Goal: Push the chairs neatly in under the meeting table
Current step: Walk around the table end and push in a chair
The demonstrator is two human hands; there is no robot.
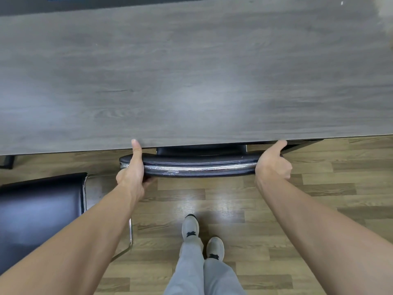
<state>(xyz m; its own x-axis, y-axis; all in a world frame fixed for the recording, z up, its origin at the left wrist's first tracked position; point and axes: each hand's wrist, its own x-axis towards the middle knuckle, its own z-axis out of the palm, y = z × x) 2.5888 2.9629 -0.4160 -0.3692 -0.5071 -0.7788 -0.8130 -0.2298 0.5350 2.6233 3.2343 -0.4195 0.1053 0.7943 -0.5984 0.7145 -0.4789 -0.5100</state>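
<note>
At the far left a second chair (40,218), black-seated with a chrome frame, stands well out on the wooden floor (234,209), its seat clear of the table (191,71), so by my reading it is not yet pushed in. Right of it, the left hand (131,173) grips the left end of the middle chair's backrest (197,166), thumb lying over the top toward the table edge, fingers curled underneath. This chair looks almost home: only a sliver of its seat (202,149) shows beyond the table's near edge, and the backrest sits just beside that edge. The backrest's long axis runs left to right, nearly parallel to the table edge, with the chair facing away toward the far side. At its right end the right hand (273,165) clasps it, thumb up at the table edge, fingers wrapped out of sight.
</note>
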